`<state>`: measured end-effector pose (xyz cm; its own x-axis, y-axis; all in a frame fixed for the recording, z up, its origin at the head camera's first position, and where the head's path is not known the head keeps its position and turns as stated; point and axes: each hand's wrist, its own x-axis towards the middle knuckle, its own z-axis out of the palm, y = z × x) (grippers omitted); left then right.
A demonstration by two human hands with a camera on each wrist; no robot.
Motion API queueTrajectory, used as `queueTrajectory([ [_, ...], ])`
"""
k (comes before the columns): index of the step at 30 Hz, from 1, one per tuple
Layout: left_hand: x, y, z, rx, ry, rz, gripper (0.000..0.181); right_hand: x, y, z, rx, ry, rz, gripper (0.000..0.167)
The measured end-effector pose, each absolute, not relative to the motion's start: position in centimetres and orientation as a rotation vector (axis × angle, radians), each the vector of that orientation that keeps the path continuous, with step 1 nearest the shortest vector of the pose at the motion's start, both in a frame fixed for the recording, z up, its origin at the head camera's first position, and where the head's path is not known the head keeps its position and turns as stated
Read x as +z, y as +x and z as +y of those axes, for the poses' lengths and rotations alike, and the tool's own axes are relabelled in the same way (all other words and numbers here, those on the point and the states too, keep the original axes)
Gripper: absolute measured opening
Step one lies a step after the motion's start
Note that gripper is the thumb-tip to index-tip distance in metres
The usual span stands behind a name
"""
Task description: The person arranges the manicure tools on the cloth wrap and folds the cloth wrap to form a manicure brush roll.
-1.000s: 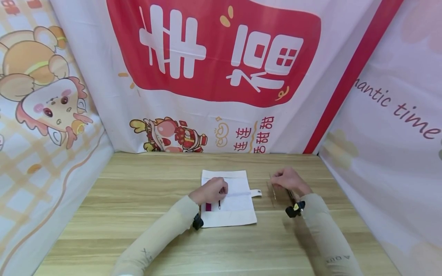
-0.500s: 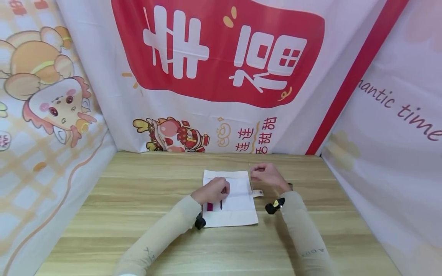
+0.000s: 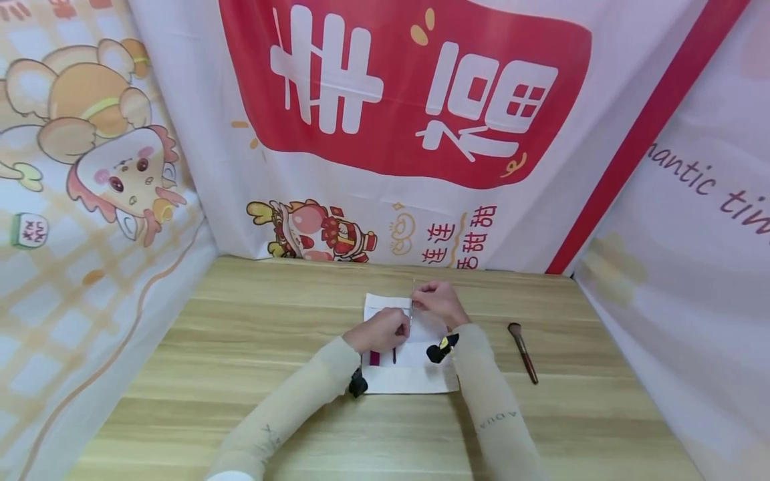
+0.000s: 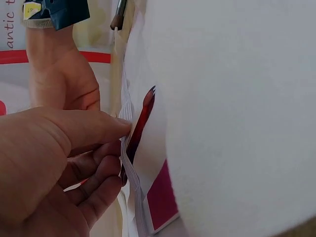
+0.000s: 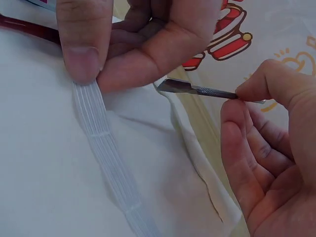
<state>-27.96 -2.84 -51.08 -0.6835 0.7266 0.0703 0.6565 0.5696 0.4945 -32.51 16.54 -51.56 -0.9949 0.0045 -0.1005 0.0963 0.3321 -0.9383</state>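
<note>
My left hand pinches the pale ribbed elastic band of a white fabric roll-up case between thumb and fingers, drawing it up off the cloth. In the right wrist view, my right hand pinches a thin metal cuticle pusher by its knurled handle. Its flat blade points at the left hand and the band, apart from the band. A slim dark red tool sits at the elastic near the left fingers, partly hidden. Beside it a magenta piece lies in the case.
A makeup brush with a dark handle lies on the wooden table to the right. Printed cloth hangs at the back edge and on both sides.
My right hand has moved left with the cuticle pusher, from beside the case to over it near the left hand. The brush has come into plain view. The left hand keeps its pinch.
</note>
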Motion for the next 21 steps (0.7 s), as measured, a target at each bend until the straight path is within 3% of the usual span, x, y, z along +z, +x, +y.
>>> queueTrajectory([
  [6,-51.0,-27.9,-2.9,0.752,1.151,2.667,0.012,-52.5,-33.1,15.6,-1.605,0.110,2.627,0.012],
  [21,-50.9,-27.8,-3.1,0.806,1.076,2.647,0.009,-51.6,-32.4,15.3,-1.201,0.158,2.683,0.020],
])
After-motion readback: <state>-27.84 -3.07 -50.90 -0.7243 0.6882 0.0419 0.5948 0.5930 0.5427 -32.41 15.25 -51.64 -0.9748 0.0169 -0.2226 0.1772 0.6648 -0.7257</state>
